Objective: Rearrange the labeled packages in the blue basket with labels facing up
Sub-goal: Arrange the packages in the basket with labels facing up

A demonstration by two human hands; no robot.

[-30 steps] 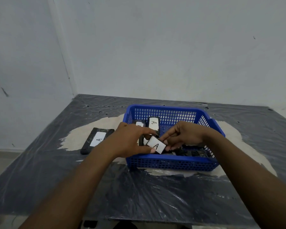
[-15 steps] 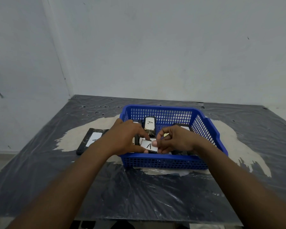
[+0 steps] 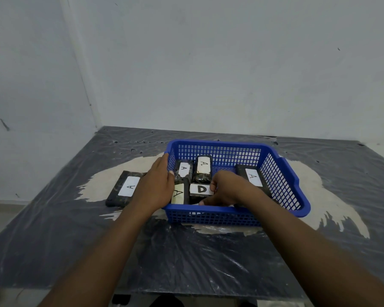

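Where the blue basket [image 3: 208,214] sits on the plastic-covered table [image 3: 186,258], we find five black wrapped packages, white labels up. Nearest are the near A package [image 3: 178,194] and the D package [image 3: 200,189], which our right hand [image 3: 227,189] grips with curled fingers. Our left hand [image 3: 156,183] lies straight-fingered against the basket's left wall. Behind are the left rear A package [image 3: 183,168], the middle rear A package [image 3: 203,164] and the right A package [image 3: 252,176]. The outside A package [image 3: 129,186] lies on the table to the left.

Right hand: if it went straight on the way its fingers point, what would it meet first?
The right hand seems to grip the D-labelled package; going on, it would first meet the A-labelled package beside the left hand, though depth is unclear.
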